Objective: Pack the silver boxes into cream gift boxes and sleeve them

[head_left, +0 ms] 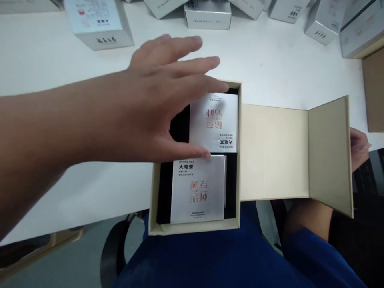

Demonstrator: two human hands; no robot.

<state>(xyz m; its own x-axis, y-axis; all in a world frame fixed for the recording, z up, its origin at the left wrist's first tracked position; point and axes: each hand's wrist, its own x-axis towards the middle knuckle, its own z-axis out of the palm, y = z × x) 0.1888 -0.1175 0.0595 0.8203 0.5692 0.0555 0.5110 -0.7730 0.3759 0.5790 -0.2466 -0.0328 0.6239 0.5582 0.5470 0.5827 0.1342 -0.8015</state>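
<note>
A cream gift box (pixel 195 229) with a black inside straddles the table's front edge, its hinged lid (pixel 276 152) swung open to the right. Two silver tea boxes show inside: one (pixel 207 136) at the far end with its print upside down, the other (pixel 198 192) at the near end with its print upright. My left hand (pixel 168 100) is open over the far tea box, fingers spread; its thumb tip is at the gap between the two. At the lid's outer flap, my right hand (pixel 359 149) grips from behind, partly hidden by the flap.
Several silver boxes line the back of the white table (pixel 270 72), including a larger-looking one (pixel 99 24) at left. Another cream box (pixel 373 88) stands at the right edge. A black chair armrest (pixel 112 248) is below the table.
</note>
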